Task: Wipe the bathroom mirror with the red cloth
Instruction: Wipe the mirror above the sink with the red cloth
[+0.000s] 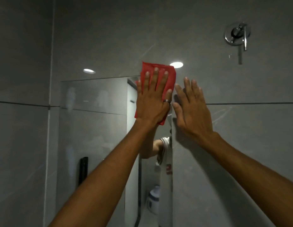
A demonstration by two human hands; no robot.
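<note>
The bathroom mirror (96, 128) is a frameless pane on the grey tiled wall, with its top edge near mid-height and its right edge running down the middle of the view. My left hand (153, 97) lies flat with fingers spread on the red cloth (170, 77), pressing it against the mirror's top right corner. The cloth's upper part overlaps the wall above the glass. My right hand (190, 110) rests flat and open on the wall tile just right of the mirror's edge, holding nothing.
A chrome shower valve with a lever (238, 36) is mounted on the wall at the upper right. The mirror reflects a door, a white bottle (153, 199), a dark wall fitting (83, 170) and part of my shirt. Ceiling lights glare off the tiles.
</note>
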